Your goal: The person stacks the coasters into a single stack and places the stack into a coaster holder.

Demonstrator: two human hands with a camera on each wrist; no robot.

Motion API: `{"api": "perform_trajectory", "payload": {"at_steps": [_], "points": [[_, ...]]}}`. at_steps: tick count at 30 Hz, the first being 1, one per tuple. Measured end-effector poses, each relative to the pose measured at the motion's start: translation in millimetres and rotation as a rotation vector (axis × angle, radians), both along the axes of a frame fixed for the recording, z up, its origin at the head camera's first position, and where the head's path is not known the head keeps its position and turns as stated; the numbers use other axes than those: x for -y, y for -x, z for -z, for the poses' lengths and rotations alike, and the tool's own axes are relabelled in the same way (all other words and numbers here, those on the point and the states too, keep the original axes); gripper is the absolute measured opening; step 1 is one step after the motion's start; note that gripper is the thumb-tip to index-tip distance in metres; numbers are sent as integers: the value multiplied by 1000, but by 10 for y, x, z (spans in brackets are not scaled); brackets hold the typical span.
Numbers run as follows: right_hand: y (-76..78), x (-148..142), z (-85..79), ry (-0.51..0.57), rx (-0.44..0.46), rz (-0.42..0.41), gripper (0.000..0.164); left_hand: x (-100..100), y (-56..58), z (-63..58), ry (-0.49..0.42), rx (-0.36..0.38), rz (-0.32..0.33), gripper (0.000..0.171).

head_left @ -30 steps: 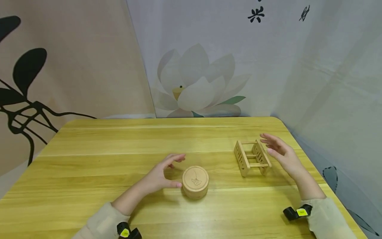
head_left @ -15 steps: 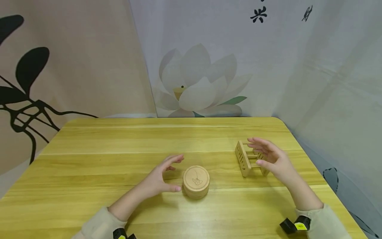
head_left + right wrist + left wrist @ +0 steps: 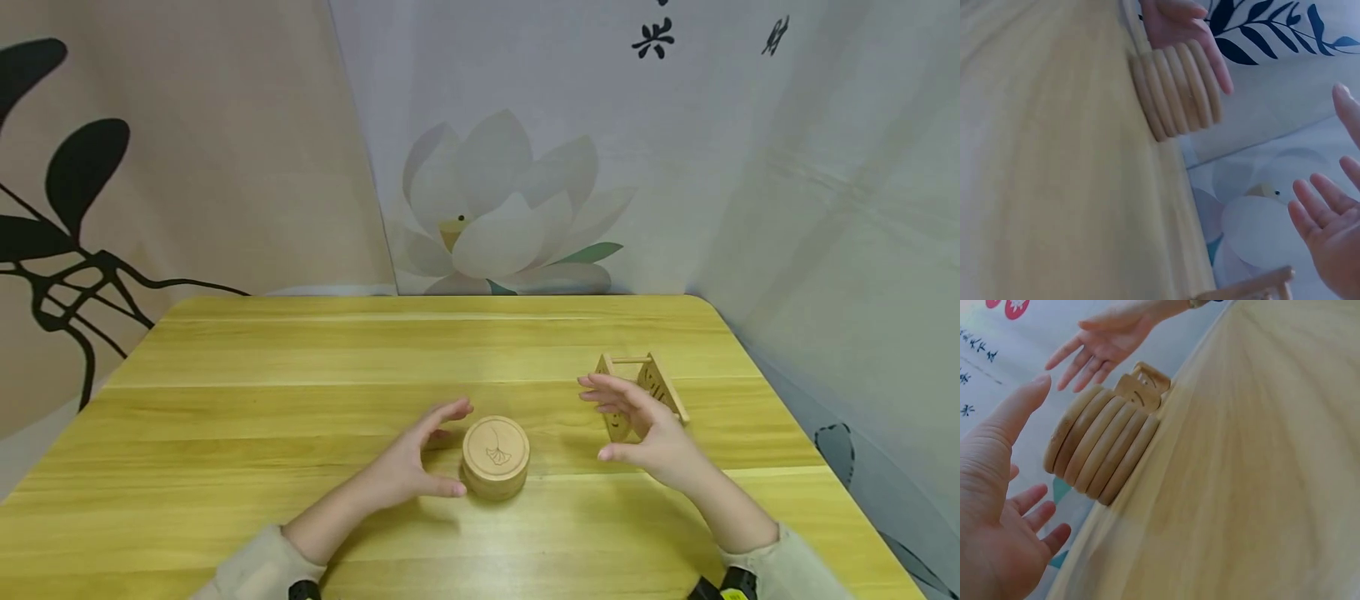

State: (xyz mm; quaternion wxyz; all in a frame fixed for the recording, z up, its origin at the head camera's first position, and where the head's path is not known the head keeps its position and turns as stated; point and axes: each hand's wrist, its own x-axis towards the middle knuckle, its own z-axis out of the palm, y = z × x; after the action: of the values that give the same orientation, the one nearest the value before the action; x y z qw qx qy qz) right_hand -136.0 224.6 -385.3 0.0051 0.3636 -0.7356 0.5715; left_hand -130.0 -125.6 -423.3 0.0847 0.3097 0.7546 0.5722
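Observation:
A stack of several round wooden coasters (image 3: 496, 458) stands on the table, its top disc engraved with a ginkgo leaf. In the left wrist view the stacked discs (image 3: 1102, 445) show edge-on. Close at the stack's left side is my left hand (image 3: 408, 468), thumb and fingers spread apart and holding nothing. My right hand (image 3: 658, 440) hovers with spread fingers between the stack and a small wooden rack (image 3: 660, 388), also holding nothing. It hides part of the rack, which has two slotted side panels joined by rods.
The wooden table (image 3: 262, 400) has a far edge against a hanging cloth (image 3: 510, 208) printed with a lotus. A second cloth with dark leaves (image 3: 87, 162) hangs at the left. Black cameras sit on both wrists.
My right hand has moved left from beside the rack, passing in front of it toward the coaster stack. The left hand has shifted only slightly; stack and rack stay put.

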Motion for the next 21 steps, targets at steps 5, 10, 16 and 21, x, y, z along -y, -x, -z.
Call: {"api": "perform_trajectory", "payload": {"at_steps": [5,10,16,21], "points": [[-29,108,95,3,53,-19,82,-36,-6,47,-10,23,-10,102],[-50,209,171,-5,77,-46,85,-75,-16,82,-16,49,-18,104],[-40,286,264,-17,74,-85,86,-99,-40,112,9,92,-38,105],[-73,371,341,-61,123,-76,86,-127,-44,145,13,112,-45,104]]}}
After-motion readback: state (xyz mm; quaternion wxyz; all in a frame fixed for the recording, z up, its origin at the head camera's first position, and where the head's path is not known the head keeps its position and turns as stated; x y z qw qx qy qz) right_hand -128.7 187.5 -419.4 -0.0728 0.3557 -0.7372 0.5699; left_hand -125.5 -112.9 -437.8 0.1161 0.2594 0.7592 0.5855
